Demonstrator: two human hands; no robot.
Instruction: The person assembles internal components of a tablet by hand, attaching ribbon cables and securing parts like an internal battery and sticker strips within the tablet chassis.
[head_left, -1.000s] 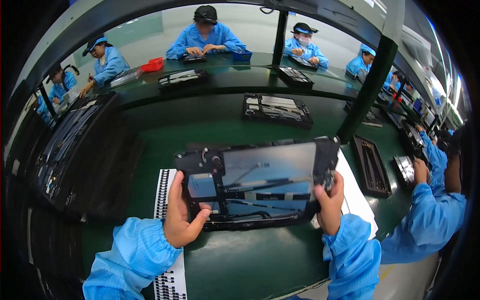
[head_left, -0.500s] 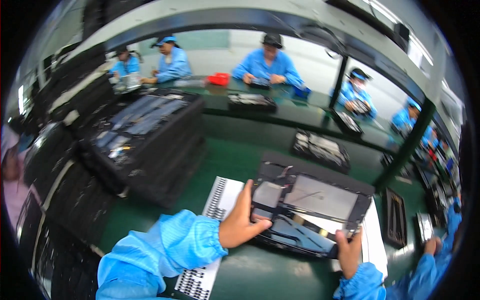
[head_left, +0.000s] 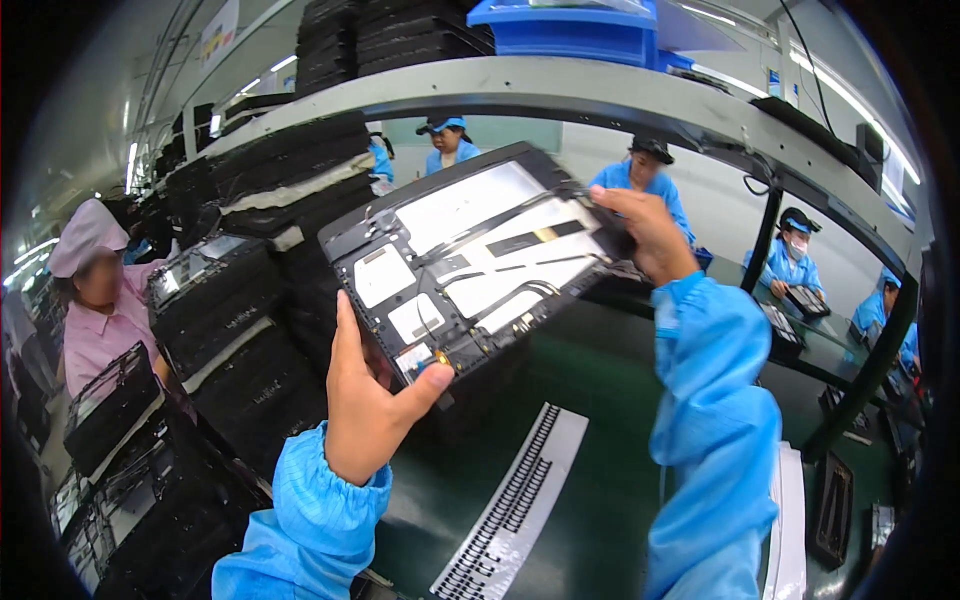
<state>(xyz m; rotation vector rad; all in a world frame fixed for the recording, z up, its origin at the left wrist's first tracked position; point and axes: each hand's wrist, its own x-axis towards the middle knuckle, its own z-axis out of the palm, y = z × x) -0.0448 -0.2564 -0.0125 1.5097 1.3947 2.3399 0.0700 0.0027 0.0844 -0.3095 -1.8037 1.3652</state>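
A black rectangular tray [head_left: 345, 240] is lifted and tilted above the workbench. In it lie pale, silvery flat panels [head_left: 475, 210] with thin dark cables and small electronic parts. My left hand [head_left: 375, 405] grips its near left corner, thumb on top and the other fingers along the side and partly underneath. At the far right end, my right hand [head_left: 650, 235] holds the edge with the thumb side uppermost; some of its fingers are hidden. Under the raised tray a white sheet with rows of black labels [head_left: 560, 440] lies on the green bench.
Tall stacks of black trays [head_left: 240, 380] stand at the left, beside a person in pink [head_left: 95, 300]. A metal shelf beam [head_left: 480, 85] crosses overhead, carrying a blue bin [head_left: 570, 35]. White paper [head_left: 788, 520] and another black tray [head_left: 832, 500] lie right. Co-workers in blue sit beyond.
Both hands have raised the tray off the bench and carried it left toward the stacks, tilting it. My right hand went from its near right corner to its far right end. The view has shifted.
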